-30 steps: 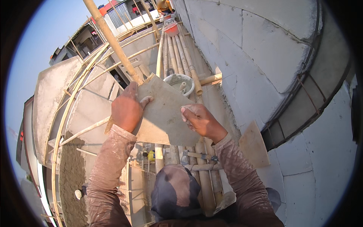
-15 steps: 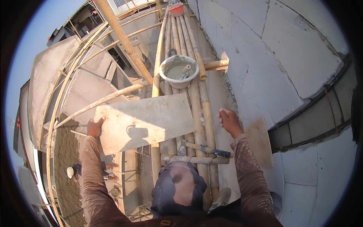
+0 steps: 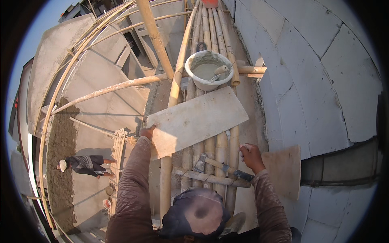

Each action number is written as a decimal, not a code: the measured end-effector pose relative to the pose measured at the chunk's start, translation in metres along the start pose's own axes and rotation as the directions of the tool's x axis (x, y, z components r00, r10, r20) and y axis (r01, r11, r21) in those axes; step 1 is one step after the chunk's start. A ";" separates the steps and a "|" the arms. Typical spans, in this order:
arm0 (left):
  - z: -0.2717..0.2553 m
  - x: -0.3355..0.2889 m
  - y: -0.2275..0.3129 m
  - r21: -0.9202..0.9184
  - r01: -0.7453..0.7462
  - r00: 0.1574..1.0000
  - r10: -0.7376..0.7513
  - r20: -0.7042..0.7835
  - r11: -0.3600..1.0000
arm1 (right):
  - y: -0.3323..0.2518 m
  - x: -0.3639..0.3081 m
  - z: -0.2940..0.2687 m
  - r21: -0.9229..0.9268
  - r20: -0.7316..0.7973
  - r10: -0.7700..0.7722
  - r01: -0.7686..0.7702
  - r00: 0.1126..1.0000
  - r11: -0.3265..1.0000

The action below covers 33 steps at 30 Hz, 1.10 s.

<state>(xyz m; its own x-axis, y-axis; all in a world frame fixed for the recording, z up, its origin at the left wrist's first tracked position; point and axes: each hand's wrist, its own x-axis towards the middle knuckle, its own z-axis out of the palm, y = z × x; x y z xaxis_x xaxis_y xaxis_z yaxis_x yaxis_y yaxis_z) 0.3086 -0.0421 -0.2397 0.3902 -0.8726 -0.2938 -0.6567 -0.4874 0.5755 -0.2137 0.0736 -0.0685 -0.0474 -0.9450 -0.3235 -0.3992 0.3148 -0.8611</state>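
from afar i'd hold the board (image 3: pixel 198 119) level, fingers of my left hand (image 3: pixel 147 132) pinching its left edge, those of my right hand (image 3: pixel 251 158) curled together

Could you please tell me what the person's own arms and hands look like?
The left hand and right hand are bare, without gloves. Long, wrinkled brown sleeves cover both arms to about the wrists, with pale, dusty specks plain on the right one.

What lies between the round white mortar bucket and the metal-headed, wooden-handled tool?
The head view shows a flat, pale rectangular board, its left end in the left hand, then round tan bamboo poles nearer the tool.
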 end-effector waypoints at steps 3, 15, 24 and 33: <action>-0.054 0.034 -0.054 -0.105 -0.038 0.999 0.040 0.020 0.994 | -0.024 -0.002 0.026 0.303 0.158 0.023 -0.070 0.987 0.950; -0.001 -0.250 0.166 -0.176 -0.714 0.696 0.715 -0.070 0.678 | -0.005 -0.033 0.056 0.477 0.469 0.300 -0.524 0.831 0.706; 0.024 -0.292 0.150 -0.156 -0.877 0.384 0.860 0.337 0.454 | -0.009 -0.065 0.068 0.390 0.645 0.281 -0.622 0.710 0.679; 0.000 -0.287 0.128 -0.468 -0.313 0.892 0.424 0.154 0.827 | 0.037 -0.070 0.082 -0.685 0.054 -0.359 0.296 0.932 0.665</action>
<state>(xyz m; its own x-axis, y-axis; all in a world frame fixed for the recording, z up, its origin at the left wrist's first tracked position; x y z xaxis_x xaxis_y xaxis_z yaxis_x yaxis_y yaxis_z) 0.1130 0.1462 -0.0815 -0.0297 -0.9904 -0.1353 -0.3632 -0.1155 0.9245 -0.1497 0.1590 -0.1099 0.1484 -0.9888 -0.0133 -0.9072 -0.1308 -0.3999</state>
